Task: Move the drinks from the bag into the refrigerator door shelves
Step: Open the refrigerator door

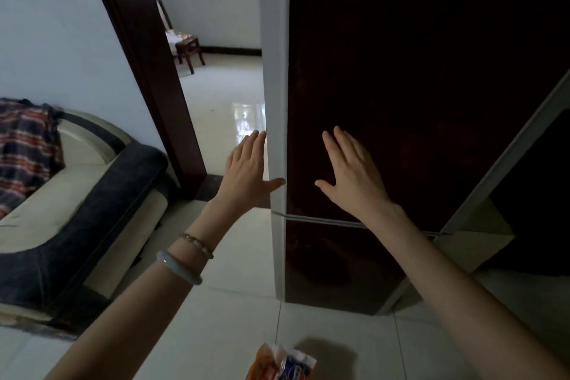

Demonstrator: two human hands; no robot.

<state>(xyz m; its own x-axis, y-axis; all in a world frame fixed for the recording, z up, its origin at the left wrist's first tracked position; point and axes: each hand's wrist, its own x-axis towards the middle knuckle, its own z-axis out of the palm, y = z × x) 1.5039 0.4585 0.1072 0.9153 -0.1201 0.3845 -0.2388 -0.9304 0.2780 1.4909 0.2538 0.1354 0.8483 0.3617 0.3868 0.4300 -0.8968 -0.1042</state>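
Observation:
A tall dark red refrigerator [416, 86] with a white side edge stands right in front of me, its doors closed. My left hand [246, 170] is flat against the white left edge of the upper door, fingers straight, thumb reaching onto the front. My right hand [351, 176] lies flat with spread fingers on the dark front of the upper door. An orange, white and blue bag [280, 362] sits on the floor at the bottom of the view, only its top showing. No drinks are visible.
A cream and dark blue sofa [77, 210] with a plaid blanket stands at the left. Beyond a dark doorframe [148, 65], a tiled room holds a wooden stool [188, 51]. A dark cabinet [530, 194] stands to the fridge's right. Pale floor tiles lie underfoot.

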